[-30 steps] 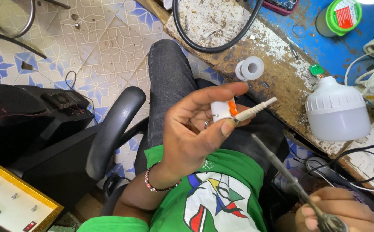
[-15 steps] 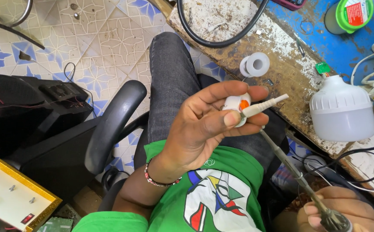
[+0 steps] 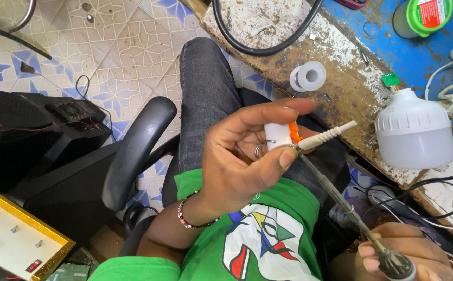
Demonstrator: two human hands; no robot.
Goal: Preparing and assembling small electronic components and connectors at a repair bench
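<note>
Left hand point(image 3: 237, 161): we find it raised in the middle of the scene, thumb and fingers pinched on a small white and orange part point(image 3: 281, 136) with a cream ribbed sleeve point(image 3: 326, 136) sticking out to the right.

Right hand point(image 3: 393, 255): we see it at the near right corner, partly cut off, fingers closed round the handle of a soldering iron point(image 3: 341, 203). The iron's thin shaft slants up and left, and its tip meets the white and orange part just beside the left thumb.

Bead bracelet point(image 3: 187, 221): on the left wrist.

Green shirt point(image 3: 268, 234): with a coloured print, near us, beneath both hands.

Dark trousers point(image 3: 205, 93): one leg runs away from us towards the bench.

Black chair armrest point(image 3: 132, 151): left of the leg.

Worn bench point(image 3: 341, 88): at the far right, its top scuffed brown and white, blue farther back.

White tape roll point(image 3: 308, 77): lying on the bench, just beyond the left hand.

White lamp bulb point(image 3: 415, 132): on the bench, right of the held part.

Black cable point(image 3: 263, 47): looped at the far end of the bench.

Green tub point(image 3: 424, 15): at the far right corner.

Patterned tile floor point(image 3: 80, 52): far left.

Black case point(image 3: 28, 125): on the left.
</note>
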